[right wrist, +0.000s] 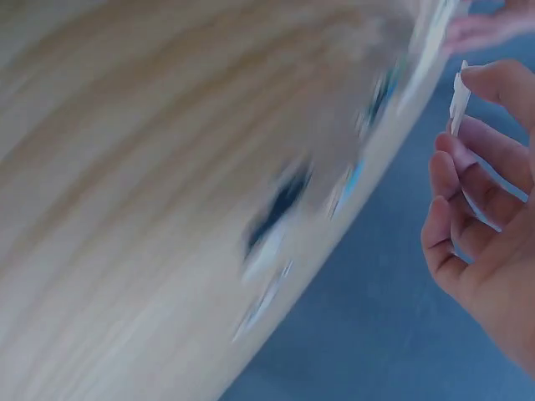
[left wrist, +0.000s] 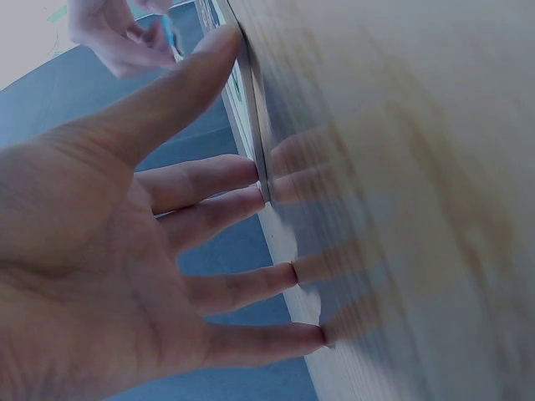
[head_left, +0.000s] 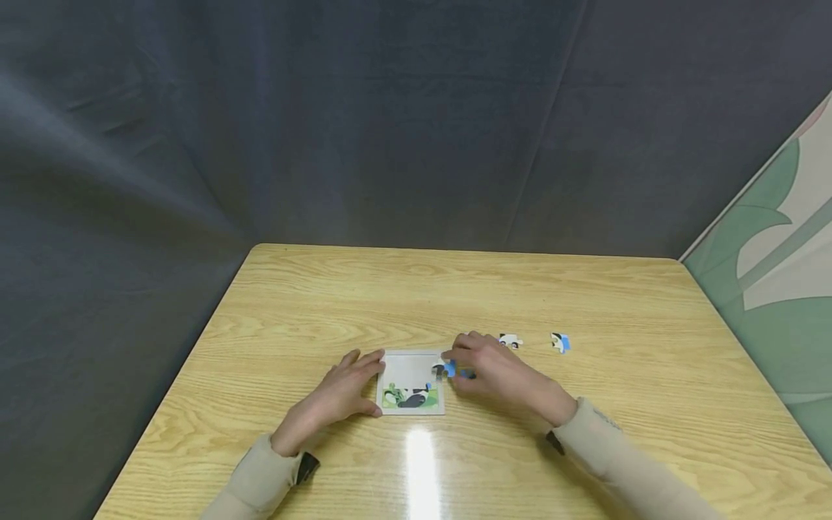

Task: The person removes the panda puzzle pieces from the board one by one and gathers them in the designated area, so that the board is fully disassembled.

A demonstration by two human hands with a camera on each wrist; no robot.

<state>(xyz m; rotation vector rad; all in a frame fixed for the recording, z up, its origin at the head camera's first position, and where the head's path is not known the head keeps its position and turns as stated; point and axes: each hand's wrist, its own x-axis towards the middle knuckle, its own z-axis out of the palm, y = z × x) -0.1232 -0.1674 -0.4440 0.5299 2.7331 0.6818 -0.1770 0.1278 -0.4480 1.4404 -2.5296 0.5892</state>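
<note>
A white-rimmed jigsaw puzzle tray (head_left: 444, 403) lies on the table, with joined panda-picture pieces (head_left: 409, 397) along its near side. My left hand (head_left: 344, 390) rests at the tray's left edge, thumb and fingers spread and fairly straight; the left wrist view shows the thumb (left wrist: 188, 79) against the rim. Over the tray's right side, my right hand (head_left: 494, 368) pinches a puzzle piece (head_left: 442, 369) between thumb and fingertips. In the right wrist view this piece (right wrist: 458, 100) is held edge-on, off the table. Another blue piece (head_left: 466, 373) lies partly hidden beneath the right hand.
Two loose puzzle pieces, one white and black (head_left: 510, 341) and one with a blue edge (head_left: 560, 342), lie beyond and right of my right hand. The wooden table (head_left: 312, 289) ends at a dark curtain (head_left: 403, 144) behind. A leaf-patterned cloth (head_left: 773, 238) hangs at the right.
</note>
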